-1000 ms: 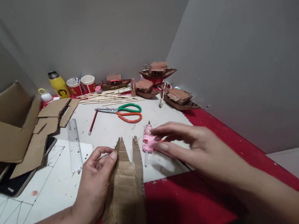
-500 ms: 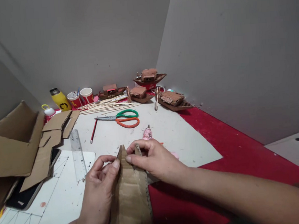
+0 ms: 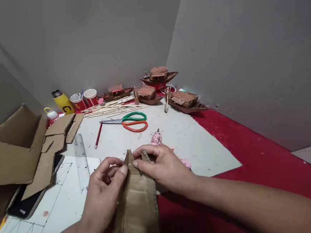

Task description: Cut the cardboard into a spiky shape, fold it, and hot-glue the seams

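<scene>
A brown corrugated cardboard piece [image 3: 137,207] with two pointed tips stands upright between my hands near the table's front edge. My left hand [image 3: 104,194] pinches its left point with thumb and fingers. My right hand [image 3: 162,168] grips the right point, fingers closed round it and thumb against the left point. Just behind my right hand lies a pink glue gun [image 3: 156,139], partly hidden by it.
Green and orange scissors [image 3: 130,121], a red pencil [image 3: 98,135], a clear ruler [image 3: 80,160] and loose wooden sticks [image 3: 109,107] lie on the white sheet [image 3: 190,142]. Brown model boats [image 3: 186,101] stand at the back. Cardboard scraps [image 3: 15,149], a phone, cups and a yellow bottle are on the left.
My right hand left the pink glue gun and came back to grip the cardboard's right point. The two points are now pressed closer together. My left hand kept its hold.
</scene>
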### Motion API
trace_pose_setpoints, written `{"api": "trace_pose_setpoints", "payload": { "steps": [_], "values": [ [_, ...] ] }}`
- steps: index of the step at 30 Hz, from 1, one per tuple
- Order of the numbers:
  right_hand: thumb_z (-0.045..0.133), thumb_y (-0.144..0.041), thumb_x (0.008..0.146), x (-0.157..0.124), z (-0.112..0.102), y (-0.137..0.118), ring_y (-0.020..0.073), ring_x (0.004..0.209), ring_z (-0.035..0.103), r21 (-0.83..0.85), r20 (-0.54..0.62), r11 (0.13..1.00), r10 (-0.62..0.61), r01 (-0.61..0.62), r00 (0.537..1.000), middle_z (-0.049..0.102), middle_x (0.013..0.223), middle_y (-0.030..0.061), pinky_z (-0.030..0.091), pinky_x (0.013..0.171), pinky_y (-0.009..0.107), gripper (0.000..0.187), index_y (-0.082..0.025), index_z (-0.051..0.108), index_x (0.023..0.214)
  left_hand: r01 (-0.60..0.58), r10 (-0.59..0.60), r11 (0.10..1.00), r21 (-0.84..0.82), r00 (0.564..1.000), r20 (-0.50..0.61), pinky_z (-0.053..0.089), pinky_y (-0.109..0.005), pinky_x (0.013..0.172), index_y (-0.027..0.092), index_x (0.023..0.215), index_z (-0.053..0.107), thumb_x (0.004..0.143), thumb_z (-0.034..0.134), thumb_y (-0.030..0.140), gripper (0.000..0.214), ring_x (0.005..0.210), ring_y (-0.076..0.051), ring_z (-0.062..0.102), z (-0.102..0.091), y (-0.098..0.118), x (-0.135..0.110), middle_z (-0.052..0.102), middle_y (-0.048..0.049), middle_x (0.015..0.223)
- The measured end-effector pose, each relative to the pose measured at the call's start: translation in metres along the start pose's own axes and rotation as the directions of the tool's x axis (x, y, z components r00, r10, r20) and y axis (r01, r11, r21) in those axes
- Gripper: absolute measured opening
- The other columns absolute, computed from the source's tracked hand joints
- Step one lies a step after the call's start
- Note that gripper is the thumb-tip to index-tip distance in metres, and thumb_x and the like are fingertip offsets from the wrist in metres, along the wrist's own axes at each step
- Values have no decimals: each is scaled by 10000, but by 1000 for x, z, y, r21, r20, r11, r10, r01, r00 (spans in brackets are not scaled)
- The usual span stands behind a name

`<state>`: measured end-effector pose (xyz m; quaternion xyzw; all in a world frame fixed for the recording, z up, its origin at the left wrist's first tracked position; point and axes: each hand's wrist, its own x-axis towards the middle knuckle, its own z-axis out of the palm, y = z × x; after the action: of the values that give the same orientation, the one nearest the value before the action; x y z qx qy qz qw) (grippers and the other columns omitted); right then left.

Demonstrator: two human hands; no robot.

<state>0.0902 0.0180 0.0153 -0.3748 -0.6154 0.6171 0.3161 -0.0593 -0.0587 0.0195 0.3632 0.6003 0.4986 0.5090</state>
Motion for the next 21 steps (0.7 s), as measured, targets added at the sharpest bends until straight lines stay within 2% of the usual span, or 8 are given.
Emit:
{"api": "trace_pose_setpoints", "payload": {
  "steps": [4, 7, 12, 15, 21],
  "values": [
    [606, -172, 761, -1, -2, -1, 117, 629, 535, -6, 22, 1000, 7, -7, 1000, 631, 688, -23, 399, 585, 219, 92, -166, 697, 775, -113, 123, 977, 180, 991, -44, 507, -187, 655, 214, 903, 655, 763, 741, 386, 238, 749, -135, 637, -4, 3, 7, 698, -3, 864],
    [606, -181, 770, -1, -2, -1, 134, 657, 555, -34, 27, 999, -2, 3, 1000, 646, 711, -10, 412, 611, 234, 115, -168, 718, 796, -185, 226, 936, 299, 968, -108, 513, -195, 663, 220, 901, 693, 759, 747, 376, 218, 755, -145, 654, -7, 5, 11, 719, -14, 884],
    [592, -196, 787, -1, -1, 5, 135, 663, 540, -67, 43, 997, -39, 42, 998, 634, 713, -10, 404, 608, 237, 119, -171, 707, 797, -327, 374, 854, 405, 927, -39, 507, -192, 687, 236, 861, 748, 811, 700, 286, 86, 762, -141, 662, -6, 8, 12, 746, -7, 856],
    [581, -199, 793, -1, -1, 6, 136, 661, 534, -109, 41, 992, -60, 64, 997, 617, 699, -16, 398, 607, 237, 109, -172, 686, 783, -397, 450, 804, 442, 893, -17, 502, -180, 687, 244, 833, 756, 820, 682, 221, 79, 740, -124, 656, -4, 8, 12, 742, 10, 830],
    [557, -187, 803, -1, -2, 5, 139, 662, 527, -156, 42, 983, -95, 100, 995, 588, 671, -23, 394, 617, 242, 117, -174, 664, 757, -447, 506, 758, 476, 863, 4, 504, -188, 672, 231, 841, 752, 829, 661, 189, 101, 731, -126, 652, -1, 6, 15, 731, 7, 815]
  ]
}}
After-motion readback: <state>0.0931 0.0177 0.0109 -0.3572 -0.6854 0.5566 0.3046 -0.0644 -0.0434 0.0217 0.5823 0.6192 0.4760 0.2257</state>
